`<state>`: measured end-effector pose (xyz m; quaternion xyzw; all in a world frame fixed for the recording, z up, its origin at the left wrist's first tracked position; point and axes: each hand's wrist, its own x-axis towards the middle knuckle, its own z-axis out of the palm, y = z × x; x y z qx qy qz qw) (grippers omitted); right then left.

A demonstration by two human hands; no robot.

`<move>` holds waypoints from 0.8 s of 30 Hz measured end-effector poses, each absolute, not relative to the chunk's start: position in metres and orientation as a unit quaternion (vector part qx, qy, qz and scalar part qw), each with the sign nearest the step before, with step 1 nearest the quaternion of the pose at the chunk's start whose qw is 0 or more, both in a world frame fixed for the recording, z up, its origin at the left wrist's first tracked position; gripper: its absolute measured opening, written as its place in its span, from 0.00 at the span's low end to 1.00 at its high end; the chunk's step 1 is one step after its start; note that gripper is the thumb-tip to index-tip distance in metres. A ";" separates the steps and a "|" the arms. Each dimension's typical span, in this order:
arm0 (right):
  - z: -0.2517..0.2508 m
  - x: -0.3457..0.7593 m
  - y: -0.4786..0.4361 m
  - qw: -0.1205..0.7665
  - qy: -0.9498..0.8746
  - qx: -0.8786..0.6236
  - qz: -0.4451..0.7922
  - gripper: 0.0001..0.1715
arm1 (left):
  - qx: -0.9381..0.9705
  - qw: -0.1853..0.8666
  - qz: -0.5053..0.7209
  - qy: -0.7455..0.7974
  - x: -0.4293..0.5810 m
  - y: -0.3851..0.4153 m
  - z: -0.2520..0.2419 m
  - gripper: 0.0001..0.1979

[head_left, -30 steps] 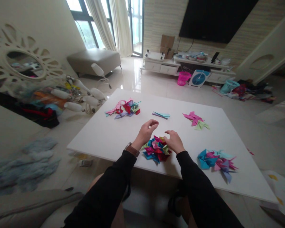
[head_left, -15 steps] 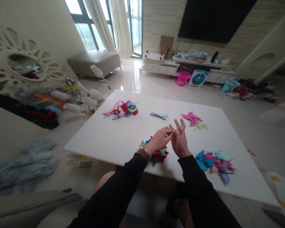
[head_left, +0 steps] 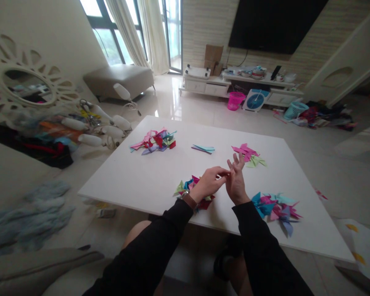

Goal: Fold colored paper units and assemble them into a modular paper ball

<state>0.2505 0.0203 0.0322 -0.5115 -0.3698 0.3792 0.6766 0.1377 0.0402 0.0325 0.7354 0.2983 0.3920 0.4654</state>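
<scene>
My left hand [head_left: 209,182] and my right hand [head_left: 236,181] meet in the air above the near part of the white table [head_left: 142,176]. The left thumb and fingertips pinch at the side of a right-hand finger; whether anything small is between them I cannot make out. My right hand is raised with its fingers spread upward and holds nothing. Just beneath my left wrist lies a pile of folded coloured paper pieces [head_left: 188,185], partly hidden by the hand. A brown watch strap sits on my left wrist.
More paper piles lie on the table: a blue and pink one [head_left: 276,205] near right, a pink and green one [head_left: 248,154] farther right, a mixed one [head_left: 154,140] far left, and flat blue strips [head_left: 203,148] in the middle. White bowling pins [head_left: 101,127] clutter the floor at left.
Both hands have risen off the near paper pile and come together. The right hand turned upright with fingers spread, and the left hand closed its fingertips onto it.
</scene>
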 end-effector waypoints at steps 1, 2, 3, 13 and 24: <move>0.030 0.251 0.021 0.671 -0.377 -0.514 0.378 0.41 | 0.730 0.470 0.397 0.296 0.138 0.040 0.032 0.14; 0.029 0.251 0.022 0.665 -0.386 -0.515 0.378 0.42 | 0.725 0.475 0.401 0.296 0.138 0.041 0.032 0.14; 0.027 0.251 0.022 0.660 -0.395 -0.516 0.377 0.43 | 0.721 0.479 0.403 0.297 0.138 0.041 0.032 0.14; 0.013 0.244 0.023 0.622 -0.474 -0.516 0.350 0.41 | 0.748 0.451 0.389 0.292 0.121 0.041 0.033 0.14; 0.009 0.231 0.026 0.579 -0.516 -0.532 0.338 0.41 | 0.747 0.440 0.384 0.318 0.105 0.037 0.038 0.14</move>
